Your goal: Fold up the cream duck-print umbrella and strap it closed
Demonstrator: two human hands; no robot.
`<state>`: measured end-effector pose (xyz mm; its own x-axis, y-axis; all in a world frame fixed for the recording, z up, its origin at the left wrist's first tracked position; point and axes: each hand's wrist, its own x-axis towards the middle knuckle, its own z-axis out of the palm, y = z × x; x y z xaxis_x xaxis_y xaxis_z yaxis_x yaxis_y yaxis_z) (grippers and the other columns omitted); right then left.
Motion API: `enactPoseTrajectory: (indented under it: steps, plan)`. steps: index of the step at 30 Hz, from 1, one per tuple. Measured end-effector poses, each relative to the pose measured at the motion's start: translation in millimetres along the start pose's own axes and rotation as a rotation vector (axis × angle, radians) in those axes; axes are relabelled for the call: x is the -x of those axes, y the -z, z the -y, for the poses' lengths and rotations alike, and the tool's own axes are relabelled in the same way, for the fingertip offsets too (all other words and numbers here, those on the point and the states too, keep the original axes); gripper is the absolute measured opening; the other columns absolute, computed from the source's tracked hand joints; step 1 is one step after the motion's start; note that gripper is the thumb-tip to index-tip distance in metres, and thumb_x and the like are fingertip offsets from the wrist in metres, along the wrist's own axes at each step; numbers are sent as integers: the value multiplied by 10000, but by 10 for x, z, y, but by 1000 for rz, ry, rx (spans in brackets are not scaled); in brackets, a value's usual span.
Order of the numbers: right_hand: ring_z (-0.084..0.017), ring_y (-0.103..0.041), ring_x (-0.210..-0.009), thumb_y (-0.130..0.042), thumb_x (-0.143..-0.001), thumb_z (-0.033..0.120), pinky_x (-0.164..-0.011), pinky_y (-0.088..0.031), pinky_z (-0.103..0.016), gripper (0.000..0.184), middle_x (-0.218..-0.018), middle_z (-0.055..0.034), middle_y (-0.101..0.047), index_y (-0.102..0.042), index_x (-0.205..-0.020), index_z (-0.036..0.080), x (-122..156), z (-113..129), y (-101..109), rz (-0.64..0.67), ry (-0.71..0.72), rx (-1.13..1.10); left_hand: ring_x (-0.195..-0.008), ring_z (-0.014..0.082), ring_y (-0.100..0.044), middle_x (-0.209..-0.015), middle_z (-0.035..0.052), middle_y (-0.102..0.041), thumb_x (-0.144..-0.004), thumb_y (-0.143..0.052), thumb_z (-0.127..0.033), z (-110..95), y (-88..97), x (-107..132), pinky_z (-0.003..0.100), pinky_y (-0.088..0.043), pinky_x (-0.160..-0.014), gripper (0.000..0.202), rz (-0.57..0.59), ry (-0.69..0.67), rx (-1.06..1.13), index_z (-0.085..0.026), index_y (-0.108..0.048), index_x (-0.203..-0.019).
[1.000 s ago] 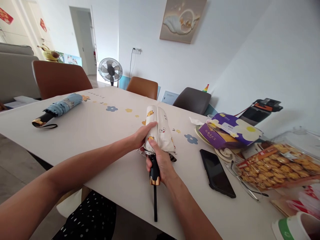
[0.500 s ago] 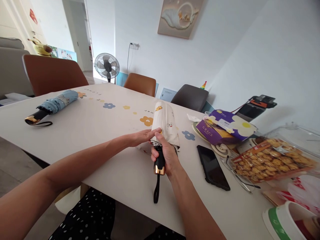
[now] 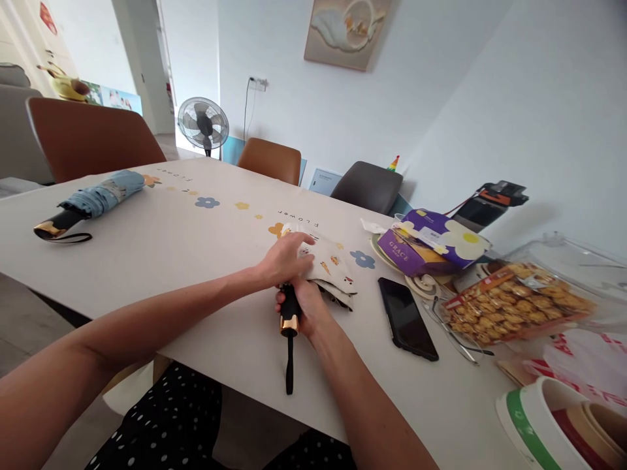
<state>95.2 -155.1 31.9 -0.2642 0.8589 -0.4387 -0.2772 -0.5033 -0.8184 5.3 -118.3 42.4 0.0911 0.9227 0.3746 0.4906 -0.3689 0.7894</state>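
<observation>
A folded white umbrella with small cartoon prints lies over the table in front of me, its loose cloth flaring to the right. My right hand is closed around its black handle with the gold end, near the bottom of the cloth. From the handle a black wrist strap hangs toward the table edge. My left hand rests on the left side of the cloth, thumb and forefinger spread apart; its other fingers are partly hidden. At the left lies a second folded umbrella, light blue with a black and gold handle.
A black phone lies right of my hands, with eyeglasses beside it. Further right are a purple box, a clear pack of cookies and a white and green paper tub. Chairs and a fan stand beyond the table.
My left hand has risen from the umbrella's lower left side onto its cloth, its fingers now spread. The cloth has flattened and fanned out to the right. My view has shifted slightly right.
</observation>
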Motion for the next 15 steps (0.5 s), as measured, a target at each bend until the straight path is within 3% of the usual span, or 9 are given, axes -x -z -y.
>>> enactPoseTrajectory:
  steps: [5,8,11,15]
  plan:
    - [-83,-429,-382,-556,-764,307,-315,-399,-217,167,-555,27,-496,-481,-834,175,-32,1,37,46,45,-17,-991,268,-513,-874,37,-629,-585,-653,-270,-219,-212,-229,386,-295,-957,188,341,-192,-189,-228,-604,-761]
    - [-82,-429,-383,-587,-754,358,-323,-401,-215,220,-544,28,-500,-475,-828,184,-52,-1,57,31,35,-21,-874,280,-528,-698,48,-583,-516,-660,-191,-261,-414,-356,423,-325,-883,196,524,-232,-350,-191,-464,-509]
    - [-91,-416,-369,-563,-765,309,-327,-393,-216,151,-460,49,-438,-480,-802,189,-66,-5,78,25,-5,-42,-872,282,-522,-701,85,-574,-528,-605,-85,-265,-598,-410,411,-337,-825,290,573,-285,-492,-177,-341,-454]
    - [-83,-393,-364,-518,-767,264,-335,-383,-212,94,-438,45,-419,-471,-736,188,-65,1,97,26,17,-48,-930,293,-501,-715,126,-576,-559,-562,0,-233,-725,-447,392,-335,-804,298,514,-290,-511,-171,-351,-437]
